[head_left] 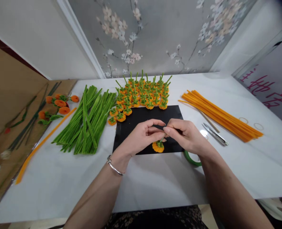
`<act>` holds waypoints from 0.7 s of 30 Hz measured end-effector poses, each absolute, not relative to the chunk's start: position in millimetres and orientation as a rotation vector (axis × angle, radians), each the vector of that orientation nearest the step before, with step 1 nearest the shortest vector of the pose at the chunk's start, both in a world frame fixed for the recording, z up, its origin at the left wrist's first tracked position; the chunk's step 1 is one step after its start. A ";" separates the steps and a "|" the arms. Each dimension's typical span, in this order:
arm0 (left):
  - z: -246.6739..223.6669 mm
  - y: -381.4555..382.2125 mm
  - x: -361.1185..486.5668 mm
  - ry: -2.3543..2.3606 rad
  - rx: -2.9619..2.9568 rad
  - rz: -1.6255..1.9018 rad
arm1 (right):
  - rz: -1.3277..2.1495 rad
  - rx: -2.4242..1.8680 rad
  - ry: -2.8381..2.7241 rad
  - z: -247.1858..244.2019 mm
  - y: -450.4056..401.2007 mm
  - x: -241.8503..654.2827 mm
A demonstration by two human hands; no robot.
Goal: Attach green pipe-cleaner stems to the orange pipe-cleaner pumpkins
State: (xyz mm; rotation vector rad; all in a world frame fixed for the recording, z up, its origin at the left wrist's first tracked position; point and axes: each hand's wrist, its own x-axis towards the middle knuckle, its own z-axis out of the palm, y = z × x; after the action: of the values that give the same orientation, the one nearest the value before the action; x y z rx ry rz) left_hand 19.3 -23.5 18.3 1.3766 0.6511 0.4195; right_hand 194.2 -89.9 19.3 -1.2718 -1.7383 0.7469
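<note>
Orange flower sits below the fingers: left hand pinches its stem, right hand's tips press together (on what, I cannot tell); apparently stem work, needing steadiness.

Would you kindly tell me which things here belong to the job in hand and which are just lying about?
Likely in the job:
flower being handled
black mat
clustered flowers
green stems
orange stems
green roll
metal tool

Seemingly just lying about:
flowers on the brown board

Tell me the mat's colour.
The mat is black; it shows best in the head view.
</note>
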 end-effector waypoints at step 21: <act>15.5 -26.6 23.7 0.803 1.611 0.462 | 0.622 -1.313 -1.717 15.5 -88.5 193.8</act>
State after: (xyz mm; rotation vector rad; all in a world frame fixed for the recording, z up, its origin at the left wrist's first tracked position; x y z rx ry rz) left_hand 23.7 -26.6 15.5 1.6110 0.8033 0.4621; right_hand 193.8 -88.5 15.5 -1.3125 -1.7168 0.6219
